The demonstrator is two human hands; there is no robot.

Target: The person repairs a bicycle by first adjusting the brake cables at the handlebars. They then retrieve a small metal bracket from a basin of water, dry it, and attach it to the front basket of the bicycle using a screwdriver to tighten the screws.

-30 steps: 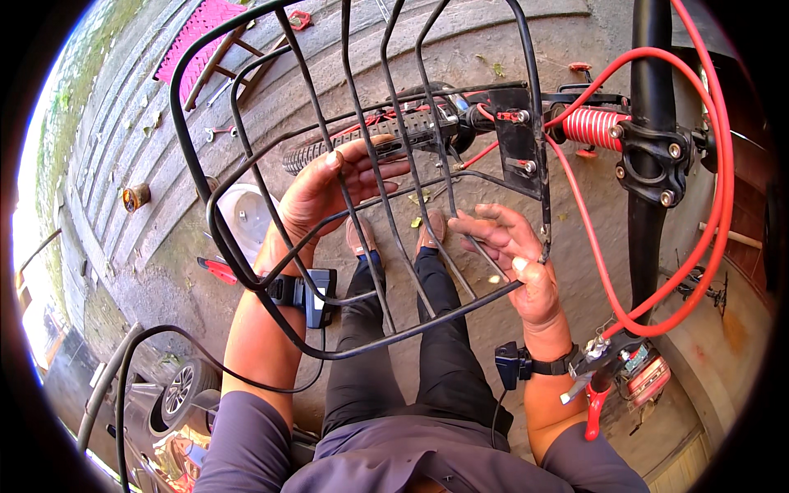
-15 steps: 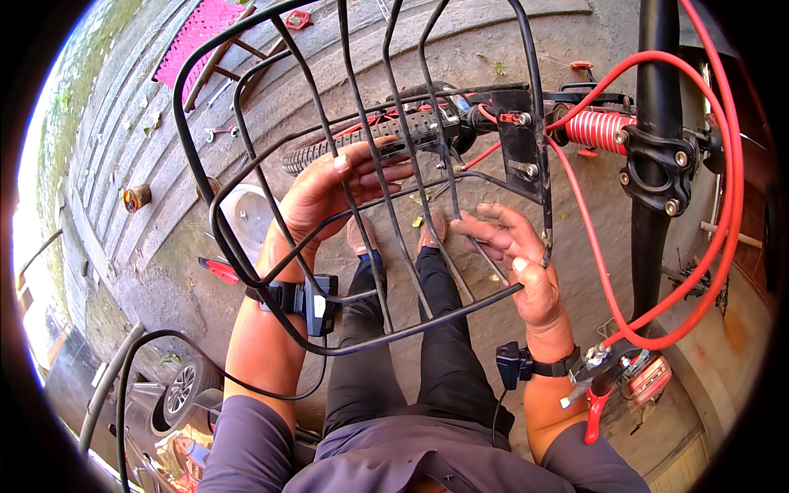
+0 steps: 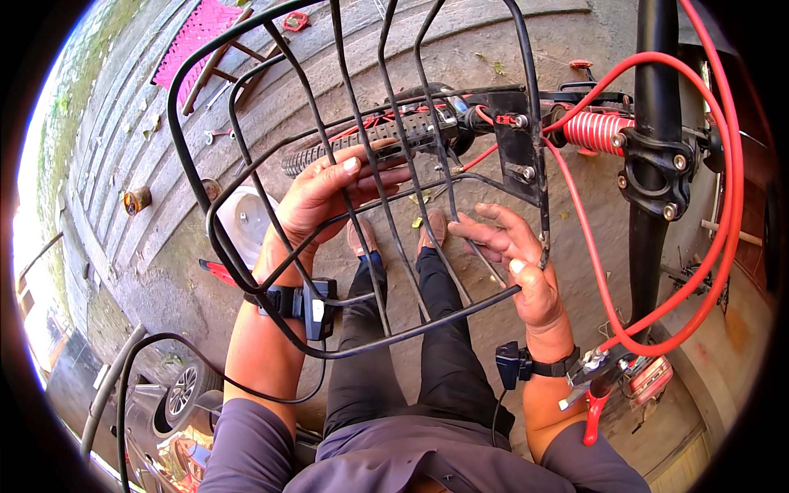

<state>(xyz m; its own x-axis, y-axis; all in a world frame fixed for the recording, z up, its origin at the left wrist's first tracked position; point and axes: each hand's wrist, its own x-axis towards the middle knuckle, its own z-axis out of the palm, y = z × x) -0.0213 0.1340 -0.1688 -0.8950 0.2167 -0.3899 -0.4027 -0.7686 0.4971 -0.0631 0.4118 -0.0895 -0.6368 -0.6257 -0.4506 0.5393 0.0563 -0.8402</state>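
A black wire bicycle basket [image 3: 411, 332] fills the middle of the view, tilted, its black mounting plate [image 3: 516, 140] beside the bicycle's front end. My left hand [image 3: 319, 195] is at the basket's left part, behind several wires that cross it. Its fingers are stretched out and its thumb stands apart. At the lower right corner, my right hand [image 3: 536, 294] touches the basket frame with the thumb side, fingers spread behind the wires. Neither hand is closed round a wire. A knobbly tyre [image 3: 370, 135] shows through the basket beyond my left hand.
Red cables [image 3: 731, 164] loop on the right, round a black handlebar with its stem clamp [image 3: 657, 174]. A red brake lever [image 3: 592, 417] hangs near my right forearm. At left are a pink woven seat [image 3: 197, 41], a tin can [image 3: 136, 200], a whitish basin [image 3: 251, 218] and a car [image 3: 160, 411].
The basket's left side has shifted slightly left. My left hand's thumb has moved a little right across the wires. My right hand has stayed nearly in place.
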